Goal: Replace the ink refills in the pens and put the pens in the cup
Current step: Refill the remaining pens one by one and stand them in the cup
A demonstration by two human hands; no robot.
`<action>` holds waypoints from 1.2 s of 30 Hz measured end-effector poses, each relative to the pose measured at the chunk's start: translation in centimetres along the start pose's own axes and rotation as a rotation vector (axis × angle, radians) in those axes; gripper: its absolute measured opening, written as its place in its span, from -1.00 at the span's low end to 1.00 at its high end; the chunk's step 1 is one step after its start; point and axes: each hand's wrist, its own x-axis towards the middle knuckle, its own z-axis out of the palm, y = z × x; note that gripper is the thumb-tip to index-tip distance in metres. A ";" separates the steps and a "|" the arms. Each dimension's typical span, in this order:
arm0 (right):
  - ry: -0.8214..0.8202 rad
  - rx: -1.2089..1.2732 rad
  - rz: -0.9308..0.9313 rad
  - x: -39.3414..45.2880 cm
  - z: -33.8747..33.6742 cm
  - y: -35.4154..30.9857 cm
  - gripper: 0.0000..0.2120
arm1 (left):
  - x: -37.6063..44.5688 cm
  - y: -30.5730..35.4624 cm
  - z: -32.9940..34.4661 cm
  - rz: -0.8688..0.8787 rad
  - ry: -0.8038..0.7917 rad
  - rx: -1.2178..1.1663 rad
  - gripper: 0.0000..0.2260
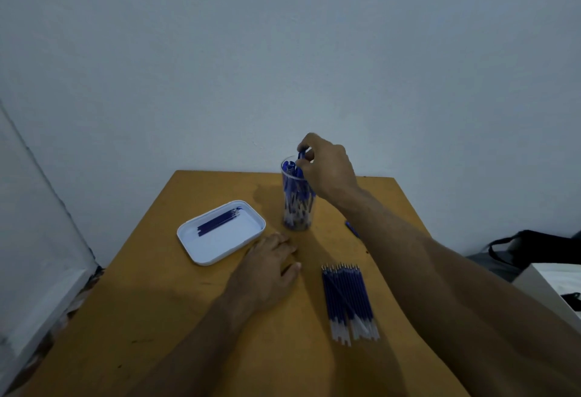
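**Right hand at the cup, left hand flat on the counter**

I see one clear cup (pixel 297 205) standing upright near the far edge of the counter (pixel 163 302). It is packed with blue pens (pixel 295 195); they overlap too much for me to count, though there are clearly several. My right hand (pixel 327 170) is over the cup's rim, and its grip is closed to a pinch: thumb and forefinger hold the top of one pen (pixel 301 155) that stands with its lower part inside the cup.

My left hand (pixel 270 268) lies palm down on the counter, fingers straight and relaxed, its grip holding nothing. It rests between the tray (pixel 220 249) and the refill pile (pixel 347 299), with its fingertips just beside the tray's near corner.

The one white tray sits left of the cup, apart from it. In its far half lies a small bundle of dark blue refills (pixel 218 222), side by side; I make out about four, but cannot be sure.

The refill pile lies on the counter to the right of my left hand, tips pointing away from me. It holds well over a dozen; an exact count is beyond me.

One more blue item (pixel 352 228) shows just behind my right forearm, mostly hidden.
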 end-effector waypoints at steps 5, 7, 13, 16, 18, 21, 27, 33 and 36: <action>-0.072 -0.054 0.037 0.3 0.8 0.5 -0.82 | 0.1 0.1 -0.1 -0.008 -0.011 0.003 -0.54; -0.082 -0.002 0.053 0.3 0.7 0.7 -0.82 | 0.0 0.1 -0.1 -0.014 -0.017 0.002 -0.54; 0.226 0.117 0.135 -1.3 -1.4 2.7 -0.80 | 0.0 0.2 -0.2 -0.013 -0.013 0.006 -0.54; 0.253 0.066 0.262 -3.6 -1.3 5.8 -0.83 | 0.0 0.2 -0.3 -0.024 -0.013 0.002 -0.54; 0.156 -0.011 0.320 -5.7 -0.8 7.7 -0.84 | 0.0 0.3 -0.4 -0.026 -0.018 0.014 -0.54; -0.036 -0.205 0.386 -8.3 0.2 10.8 -0.85 | 0.0 0.4 -0.5 -0.029 -0.029 0.019 -0.54; -0.145 -0.442 0.381 -10.7 1.7 12.9 -0.84 | 0.0 0.7 -0.8 -0.050 -0.061 0.018 -0.53; -0.159 -0.469 0.390 -10.1 1.8 12.9 -0.87 | 0.0 0.9 -1.0 -0.050 -0.068 0.030 -0.53; -0.133 -0.497 0.344 -10.1 1.5 12.6 -0.86 | -0.1 1.0 -1.2 -0.043 -0.065 0.033 -0.53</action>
